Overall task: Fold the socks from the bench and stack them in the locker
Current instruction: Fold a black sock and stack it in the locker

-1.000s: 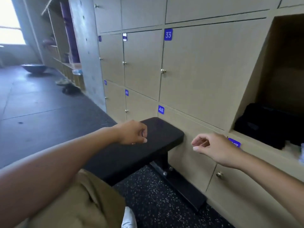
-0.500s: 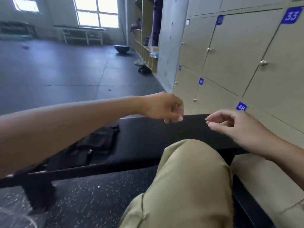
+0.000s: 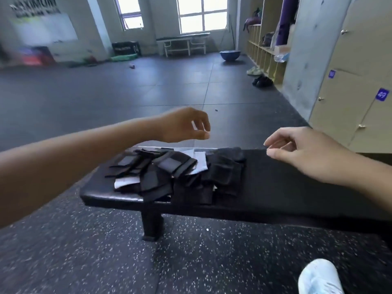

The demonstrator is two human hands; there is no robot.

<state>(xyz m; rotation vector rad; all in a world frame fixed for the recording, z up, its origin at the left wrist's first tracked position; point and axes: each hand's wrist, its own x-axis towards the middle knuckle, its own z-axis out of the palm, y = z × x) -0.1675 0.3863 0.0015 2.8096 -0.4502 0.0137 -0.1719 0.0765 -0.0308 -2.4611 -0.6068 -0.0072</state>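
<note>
Both the left hand (image 3: pixel 186 126) and right hand (image 3: pixel 301 152) are hovering loosely curled, holding nothing, above the socks (image 3: pixel 174 172); grabbing blindly below risks dragging several overlapping socks off the bench (image 3: pixel 286 187).

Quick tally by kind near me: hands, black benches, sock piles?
Hands: 2 (left hand, right hand)
Black bench: 1
Sock pile: 1; the socks overlap too much to count singly
Total: 4
</note>
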